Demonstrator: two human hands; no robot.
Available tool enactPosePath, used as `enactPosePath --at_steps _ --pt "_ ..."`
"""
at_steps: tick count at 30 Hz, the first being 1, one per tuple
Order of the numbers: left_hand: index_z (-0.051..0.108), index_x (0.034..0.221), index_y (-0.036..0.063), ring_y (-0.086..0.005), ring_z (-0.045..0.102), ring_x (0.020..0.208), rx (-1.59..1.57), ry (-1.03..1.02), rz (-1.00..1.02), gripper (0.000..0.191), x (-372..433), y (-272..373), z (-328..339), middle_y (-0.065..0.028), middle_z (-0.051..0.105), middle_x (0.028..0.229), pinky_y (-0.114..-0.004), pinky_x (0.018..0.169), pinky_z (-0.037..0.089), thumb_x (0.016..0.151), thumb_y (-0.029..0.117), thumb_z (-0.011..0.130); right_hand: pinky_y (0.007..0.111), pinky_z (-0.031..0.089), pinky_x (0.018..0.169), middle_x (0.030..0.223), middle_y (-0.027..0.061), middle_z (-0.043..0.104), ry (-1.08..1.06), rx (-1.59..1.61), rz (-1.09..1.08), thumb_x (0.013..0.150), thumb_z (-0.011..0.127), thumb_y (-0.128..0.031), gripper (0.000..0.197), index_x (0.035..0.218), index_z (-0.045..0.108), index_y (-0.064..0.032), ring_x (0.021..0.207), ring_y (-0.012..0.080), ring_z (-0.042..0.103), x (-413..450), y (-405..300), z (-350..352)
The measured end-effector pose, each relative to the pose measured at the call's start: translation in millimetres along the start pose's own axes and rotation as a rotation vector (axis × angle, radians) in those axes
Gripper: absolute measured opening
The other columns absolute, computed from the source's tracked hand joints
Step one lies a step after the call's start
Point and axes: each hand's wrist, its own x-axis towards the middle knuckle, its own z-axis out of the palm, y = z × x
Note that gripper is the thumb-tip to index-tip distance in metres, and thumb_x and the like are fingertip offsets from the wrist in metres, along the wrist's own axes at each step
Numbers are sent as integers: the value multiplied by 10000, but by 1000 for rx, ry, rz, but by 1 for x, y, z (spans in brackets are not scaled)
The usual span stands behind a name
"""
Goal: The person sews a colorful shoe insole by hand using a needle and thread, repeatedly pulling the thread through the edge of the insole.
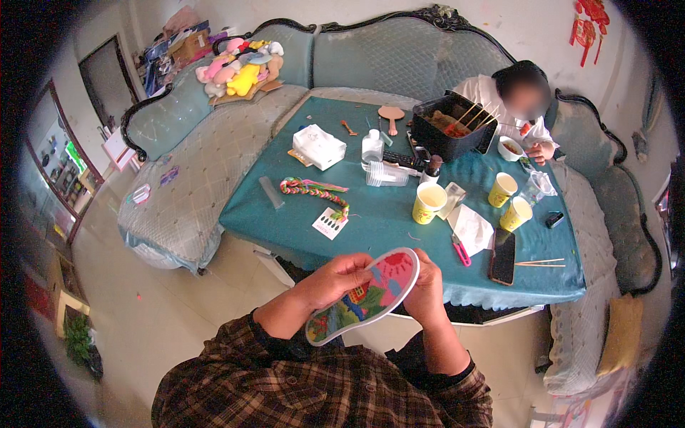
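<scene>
An embroidered shoe insole [364,299] with a white edge is held over my lap, tilted, at the near side of the table. Its stitched picture has a red sun, a house, green ground and blue patches. My left hand [340,281] grips it from the left, the thumb resting on the stitched face. My right hand [426,286] holds the rounded upper end at its right edge, with some fingers hidden behind the insole. No needle or thread can be made out at either hand. Closest on the tabletop are pink-handled thread snips [461,251] and a phone [502,257].
The table has a green cloth [374,235]. On it are a yarn braid [321,188], tissues [319,147], yellow paper cups [428,203], stacked plastic cups [386,175], wooden skewers [540,263] and a black food container [452,128]. A person [522,96] sits at the far right. Sofas [214,155] surround the table.
</scene>
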Motion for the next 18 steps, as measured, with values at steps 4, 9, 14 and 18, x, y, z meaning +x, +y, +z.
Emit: enactPosePath --at_steps 4,9,14,18 --pt "516 866 17 -41 470 717 104 20 -14 153 0 -3 1 19 523 773 -208 669 395 867 163 470 279 456 671 833 93 588 -15 139 85 637 660 -36 250 872 573 -28 739 183 557 -6 10 4" --pt "526 813 10 -22 445 650 310 165 48 157 0 1 5 39 506 702 -196 582 392 851 162 504 265 453 636 807 82 577 313 392 308 798 498 4 103 892 528 -24 719 156 552 -5 21 3" --pt "510 773 -7 -24 406 583 537 274 185 151 -1 5 6 24 480 625 -205 502 368 831 132 522 297 444 584 765 109 530 273 -286 -241 651 614 6 94 729 570 -23 679 237 535 -2 3 3" --pt "496 769 -9 -32 380 573 600 219 282 141 1 7 17 7 456 593 -217 484 349 823 120 516 332 445 585 765 78 526 132 -617 -372 653 602 7 113 744 572 -52 710 250 540 -1 -3 3"
